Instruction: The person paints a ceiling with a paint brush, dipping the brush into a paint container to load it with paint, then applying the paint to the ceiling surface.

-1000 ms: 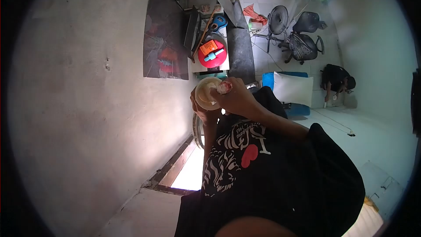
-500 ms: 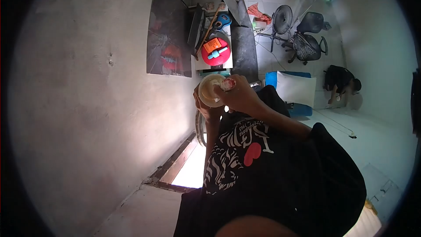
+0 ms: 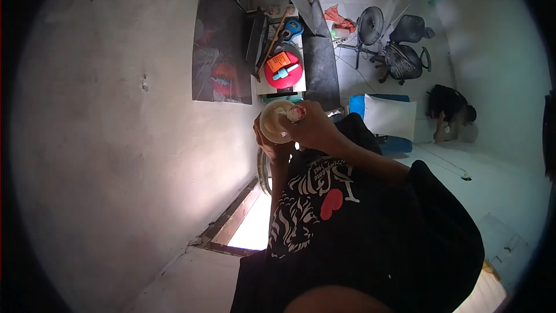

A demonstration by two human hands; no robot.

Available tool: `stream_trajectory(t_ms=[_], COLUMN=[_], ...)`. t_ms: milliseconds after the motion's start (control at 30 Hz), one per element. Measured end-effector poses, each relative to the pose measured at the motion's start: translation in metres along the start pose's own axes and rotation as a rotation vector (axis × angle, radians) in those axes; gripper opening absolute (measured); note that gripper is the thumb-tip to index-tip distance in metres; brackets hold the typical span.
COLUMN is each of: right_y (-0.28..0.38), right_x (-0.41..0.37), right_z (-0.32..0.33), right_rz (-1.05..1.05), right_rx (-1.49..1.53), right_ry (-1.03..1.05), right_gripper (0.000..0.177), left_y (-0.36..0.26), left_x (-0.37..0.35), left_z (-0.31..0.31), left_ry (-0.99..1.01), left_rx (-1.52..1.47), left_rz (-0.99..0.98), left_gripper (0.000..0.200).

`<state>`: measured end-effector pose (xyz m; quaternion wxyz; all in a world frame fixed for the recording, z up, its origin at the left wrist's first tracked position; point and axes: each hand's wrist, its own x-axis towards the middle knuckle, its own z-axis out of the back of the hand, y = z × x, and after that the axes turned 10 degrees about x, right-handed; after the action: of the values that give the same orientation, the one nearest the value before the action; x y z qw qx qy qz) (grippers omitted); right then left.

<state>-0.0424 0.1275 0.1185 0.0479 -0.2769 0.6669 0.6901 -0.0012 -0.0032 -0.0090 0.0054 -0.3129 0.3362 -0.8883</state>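
Looking down from head height at a pale round tub point(image 3: 266, 119), held in front of a black T-shirt point(image 3: 376, 243) with a red heart point(image 3: 331, 204) and pale printing. Curled partway around the outer wall, on the left and near side of the tub: the left grip point(image 3: 266, 142), bearing the tub. Over the right edge of the tub: the right grip point(image 3: 313, 124), closed on a small white-and-red object point(image 3: 296, 113) showing at the top of the fist, too blurred to identify. Pale inside the tub, with contents hard to make out. Just beyond the tub, a white worktop point(image 3: 263, 88), with a red round piece point(image 3: 283, 83) under an orange box point(image 3: 278, 61) and a light-blue item point(image 3: 285, 72). Farther beyond the tub, a brown stick point(image 3: 273, 39) lying slantwise beside a blue-and-black object point(image 3: 293, 29). Left of the tub and farther away, a dark poster point(image 3: 220, 52) on the wall. Right of the tub, a white pillow point(image 3: 391, 117); well beyond the pillow, still to the tub's right, a crouching person point(image 3: 449, 103) in dark clothing. Beyond the tub and to its right, a black fan point(image 3: 369, 25) and a dark office chair point(image 3: 402, 64).
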Motion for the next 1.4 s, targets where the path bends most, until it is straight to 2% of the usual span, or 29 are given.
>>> stream_trajectory(t_ms=[67, 133, 267, 333, 367, 400, 467, 533, 633, 667, 800, 900, 967, 1200, 1267, 1400], right_y=[0.001, 0.003, 0.001, 0.004, 0.003, 0.002, 0.002, 0.004, 0.01, 0.007, 0.006, 0.0, -0.004, 0.0, -0.001, -0.003], right_x=[-0.001, -0.007, -0.005, -0.012, -0.012, -0.012, -0.011, -0.01, -0.011, -0.01, -0.011, -0.01, -0.008, -0.007, -0.006, 0.005], right_z=[0.001, 0.0, 0.003, 0.003, 0.004, 0.005, 0.009, 0.015, 0.027, 0.028, 0.033, 0.032, 0.032, 0.032, 0.031, 0.031], right_rz=[-0.049, 0.101, 0.007, -0.013, -0.007, 0.05, 0.111, -0.009, -0.05, -0.056, -0.049, 0.055, 0.082, 0.117, 0.12, 0.079], right_rx=[-0.014, -0.132, -0.173, -0.004, -0.008, 0.008, 0.022, 0.099, 0.181, 0.177, 0.285, 0.384, 0.401, 0.513, 0.506, 0.506], right_ry=[-0.005, -0.085, -0.04, -0.054, -0.058, -0.08, -0.106, -0.038, 0.032, 0.009, 0.016, 0.049, 0.043, 0.047, 0.067, 0.12], right_gripper=[0.037, 0.038, 0.042, 0.044, 0.044, 0.033, 0.034, 0.034, 0.033, 0.032, 0.028, 0.037, 0.037, 0.039, 0.039, 0.035], left_y=[0.001, 0.002, 0.002, 0.001, 0.002, 0.005, 0.005, 0.002, 0.007, 0.004, 0.013, 0.015, 0.015, 0.005, 0.004, -0.001], left_x=[-0.001, -0.002, 0.0, 0.0, 0.0, -0.001, -0.001, 0.001, 0.001, 0.004, 0.003, 0.003, 0.004, 0.007, 0.01, 0.02], left_z=[-0.001, -0.001, -0.002, -0.001, -0.001, -0.002, -0.001, 0.002, 0.005, 0.007, 0.011, 0.012, 0.013, 0.016, 0.02, 0.028], left_ry=[0.017, -0.003, -0.001, 0.002, -0.002, -0.017, -0.033, -0.029, -0.022, -0.025, -0.039, -0.064, -0.042, -0.093, -0.084, -0.098], left_rx=[-0.03, -0.001, 0.0, 0.0, -0.006, 0.013, 0.027, -0.004, 0.047, 0.038, 0.085, 0.02, 0.098, 0.046, 0.12, 0.012], left_rz=[0.044, -0.009, -0.022, 0.006, 0.002, 0.026, 0.045, 0.08, 0.096, 0.105, 0.038, 0.067, 0.044, 0.096, 0.0, 0.13], left_gripper=[0.059, 0.058, 0.057, 0.058, 0.058, 0.06, 0.062, 0.065, 0.066, 0.061, 0.063, 0.064, 0.066, 0.069, 0.068, 0.067])
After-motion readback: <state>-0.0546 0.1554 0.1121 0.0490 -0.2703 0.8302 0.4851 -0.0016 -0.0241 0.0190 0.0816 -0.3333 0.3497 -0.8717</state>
